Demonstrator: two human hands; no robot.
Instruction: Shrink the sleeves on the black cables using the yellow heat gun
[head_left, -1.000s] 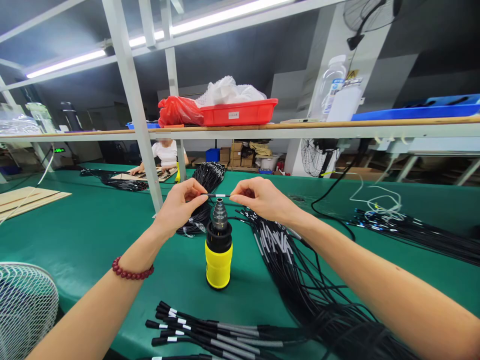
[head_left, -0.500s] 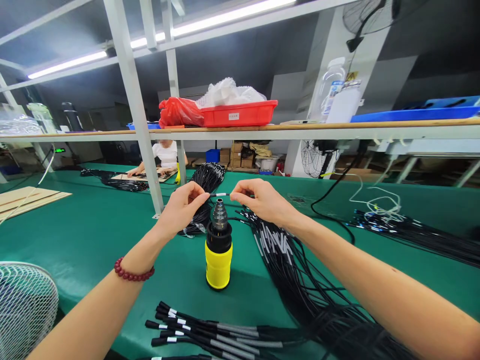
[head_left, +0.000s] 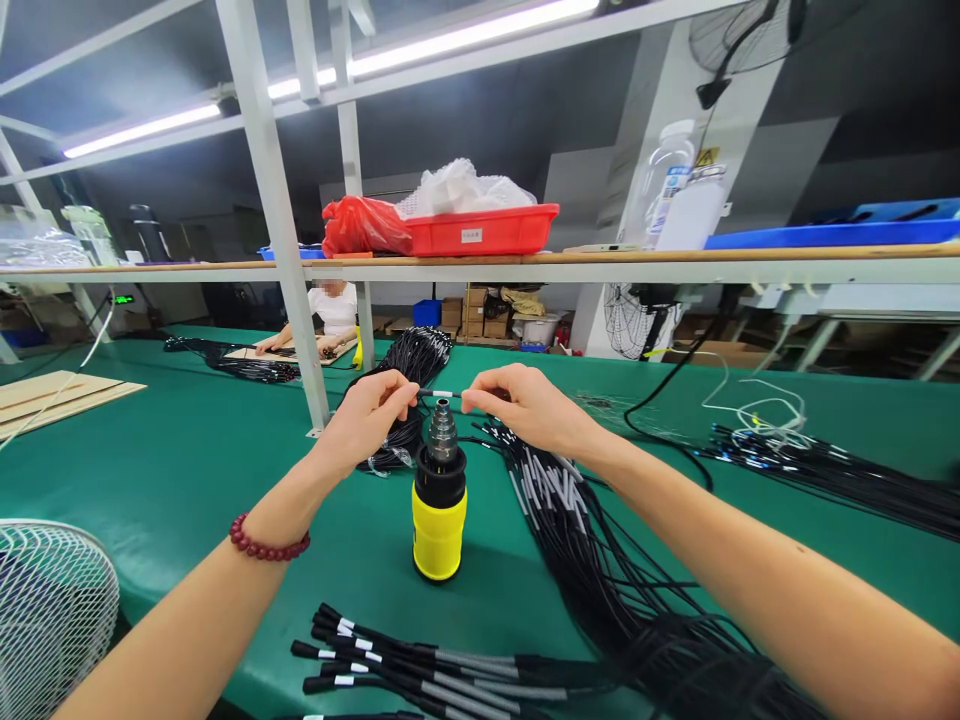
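Thumb and forefinger of the left hand (head_left: pixel 371 420) and of the right hand (head_left: pixel 525 405) pinched one thin black cable (head_left: pixel 456 394), which ran nearly level between them, its white label (head_left: pixel 442 394) showing in the gap. That stretch lay just above the open mouth of the metal nozzle (head_left: pixel 443 435) on a yellow-and-black tool (head_left: pixel 438 530), which stood upright on the green table (head_left: pixel 225 490); how close it came in depth could not be judged. If the tool was a hot-air gun, as its stepped nozzle suggested (whether it was running did not show), the likeliest trouble was heat: a stretch held too long or too low over the mouth could scorch, or the label could curl. Fingertips that close to the nozzle risked a burn should either hand dip. Uneven tension was another hazard, since a slack side could let the cable sag onto the metal. A knock from a wrist might topple the tool, given its narrow upright stance, perhaps toward the large cable bundle (head_left: pixel 555 490) at its right or the labelled cables (head_left: pixel 420 655) lying nearer the wearer.
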